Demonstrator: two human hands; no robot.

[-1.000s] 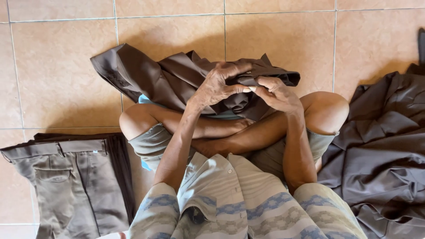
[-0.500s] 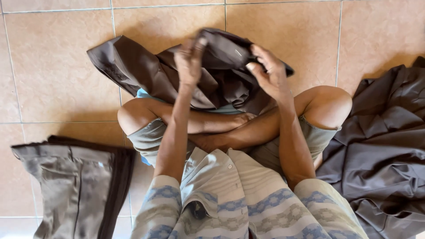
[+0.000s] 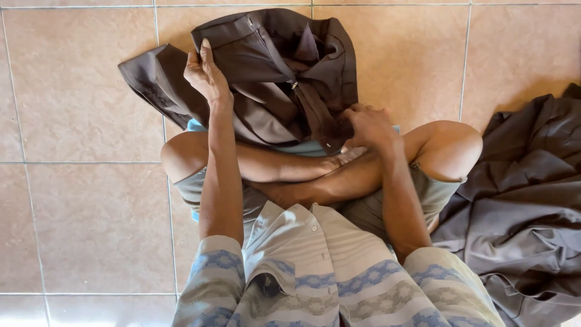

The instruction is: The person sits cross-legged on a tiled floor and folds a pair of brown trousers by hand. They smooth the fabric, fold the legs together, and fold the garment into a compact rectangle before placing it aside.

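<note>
Heaped dark brown cloth [image 3: 526, 206] right of the bent knee [image 3: 448, 148], lying on the tan tiled floor [image 3: 78, 200]; pale grout lines crossing the floor left of that knee.

Right-hand fingertips [image 3: 357, 121] buried in the brown trousers [image 3: 284, 72] — the heap of dark cloth [image 3: 526, 200] runs off the frame's right edge.
</note>
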